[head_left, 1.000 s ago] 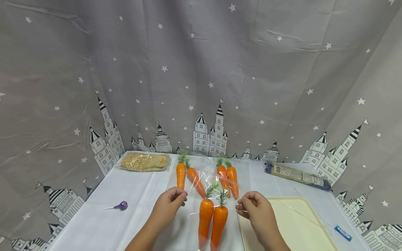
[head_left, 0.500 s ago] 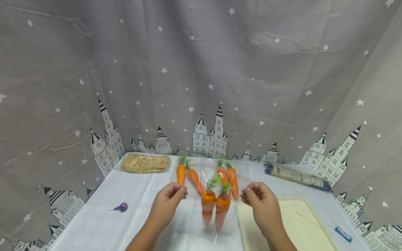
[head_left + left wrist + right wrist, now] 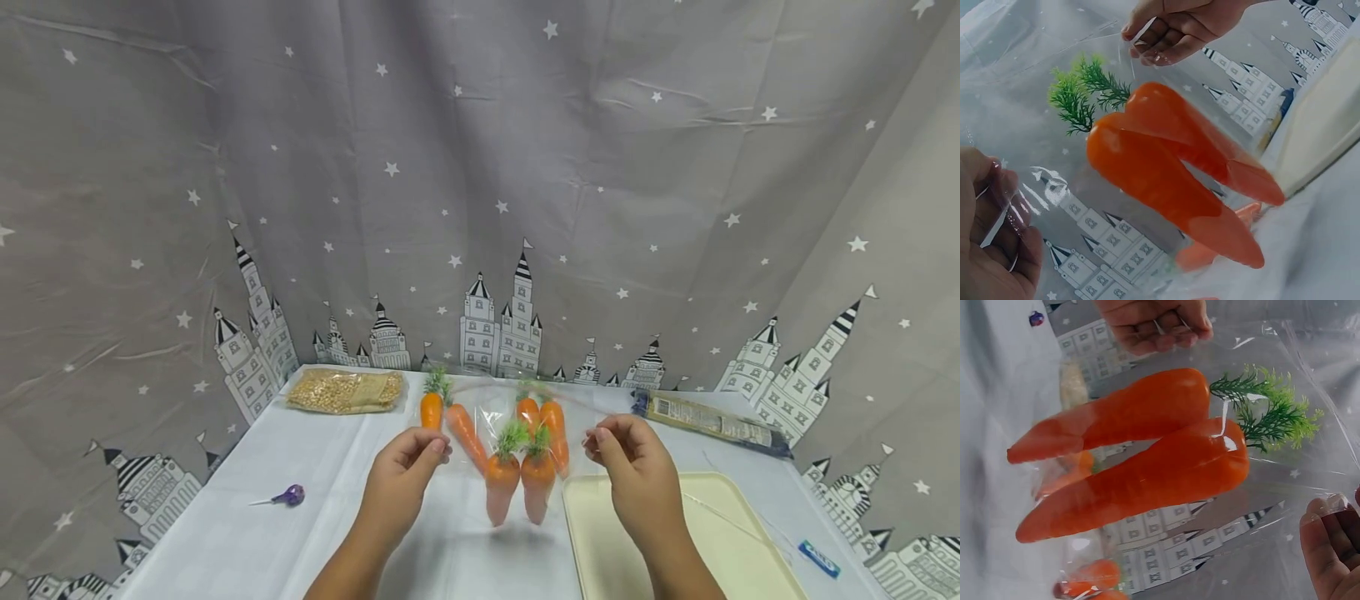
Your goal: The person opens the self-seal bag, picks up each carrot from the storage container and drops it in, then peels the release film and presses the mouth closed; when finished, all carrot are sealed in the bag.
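Note:
Two orange carrots with green leafy tops, the left carrot (image 3: 502,485) and the right carrot (image 3: 537,487), hang side by side, tips down, inside a clear plastic bag (image 3: 1272,469). My left hand (image 3: 401,479) pinches the bag's left side between thumb and fingers. On the opposite side, my right hand (image 3: 639,471) pinches the plastic, fingers curled. Both wrist views show the bag stretched between the hands, with the carrots below the grip. Behind it on the table lie more carrots in pairs: a left pair (image 3: 467,437) and a right pair (image 3: 555,427), partly covered by the held bag.
A cream tray (image 3: 720,533) sits at the right, under my right forearm. At the back left is a bag of yellow kernels (image 3: 341,390); at the back right, a long packet (image 3: 708,419). A purple lollipop (image 3: 291,495) lies left, a small blue packet (image 3: 819,558) far right.
Both hands have risen and moved slightly apart, lifting the bag. The carrots inside have swung from lying toward me to hanging over the table, farther forward. The other carrots stay put.

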The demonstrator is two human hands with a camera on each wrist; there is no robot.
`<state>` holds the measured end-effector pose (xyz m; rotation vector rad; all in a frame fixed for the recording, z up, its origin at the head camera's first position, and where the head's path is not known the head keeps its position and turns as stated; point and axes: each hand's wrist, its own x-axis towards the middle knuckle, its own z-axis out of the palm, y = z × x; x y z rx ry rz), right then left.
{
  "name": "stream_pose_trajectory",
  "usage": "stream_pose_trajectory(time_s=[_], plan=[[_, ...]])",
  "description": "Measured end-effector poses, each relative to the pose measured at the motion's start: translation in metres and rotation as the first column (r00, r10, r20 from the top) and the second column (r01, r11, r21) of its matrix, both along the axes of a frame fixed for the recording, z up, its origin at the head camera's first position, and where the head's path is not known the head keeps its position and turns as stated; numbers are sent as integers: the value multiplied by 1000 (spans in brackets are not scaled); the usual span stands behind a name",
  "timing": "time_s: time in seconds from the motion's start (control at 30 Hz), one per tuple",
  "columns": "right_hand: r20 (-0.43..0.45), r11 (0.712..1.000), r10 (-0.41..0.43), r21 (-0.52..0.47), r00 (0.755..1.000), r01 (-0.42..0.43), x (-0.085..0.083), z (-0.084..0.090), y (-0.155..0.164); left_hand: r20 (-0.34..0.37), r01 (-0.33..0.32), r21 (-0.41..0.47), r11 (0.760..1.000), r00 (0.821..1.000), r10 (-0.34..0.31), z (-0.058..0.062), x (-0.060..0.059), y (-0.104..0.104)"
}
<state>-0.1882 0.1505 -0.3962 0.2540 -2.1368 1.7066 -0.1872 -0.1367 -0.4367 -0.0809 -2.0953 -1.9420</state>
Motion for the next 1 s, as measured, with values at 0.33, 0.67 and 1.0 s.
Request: stream_pose_trajectory(time_s=[0.33, 0.67, 1.0], plan=[[-79, 999, 21, -27, 997, -23, -2, 14, 1, -34, 11, 37, 999, 999, -10, 8, -4, 4], [-20, 1000, 10, -4, 1000, -10, -6, 3, -1, 39, 14, 90, 996, 999, -17, -8, -8, 4], [8, 999, 41, -7, 999, -41, -12, -7, 2, 0, 41, 49, 998, 999, -41, -26, -9, 3]])
